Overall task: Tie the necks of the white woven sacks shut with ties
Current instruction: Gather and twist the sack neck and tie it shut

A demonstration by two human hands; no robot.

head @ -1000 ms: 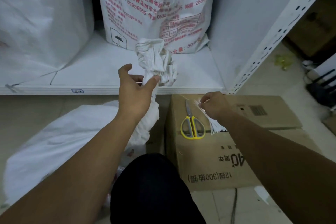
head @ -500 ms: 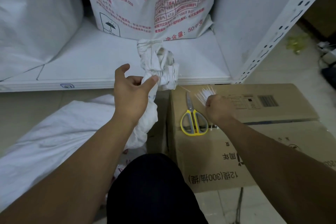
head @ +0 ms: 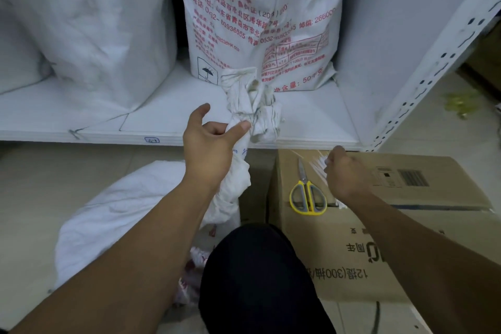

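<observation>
View down over a person's two bare arms in front of a low white metal shelf (head: pixel 162 127). A crumpled white woven sack (head: pixel 122 211) lies on the floor at the left, its body under the left forearm. The left hand (head: pixel 208 149) grips the sack's gathered neck (head: pixel 252 108). The thumb presses one side, the lower fingers curl round it, and the index finger sticks up free. The bunched mouth of the sack stands above this hand, in front of the shelf edge.

To the right, apart from the neck, the right hand (head: pixel 344 171) is closed in a fist over a bundle of thin white ties (head: pixel 315 163). The bundle rests on top of a brown cardboard box (head: pixel 420 198), and the tie ends fan out past the knuckles. Steel scissors with yellow handles (head: pixel 307 195) lie on the box just left of that hand.

On the shelf stand a white sack printed with red characters (head: pixel 260 22) and a plain white sack (head: pixel 89 22). A dark-clothed knee (head: pixel 257 279) fills the bottom centre.
</observation>
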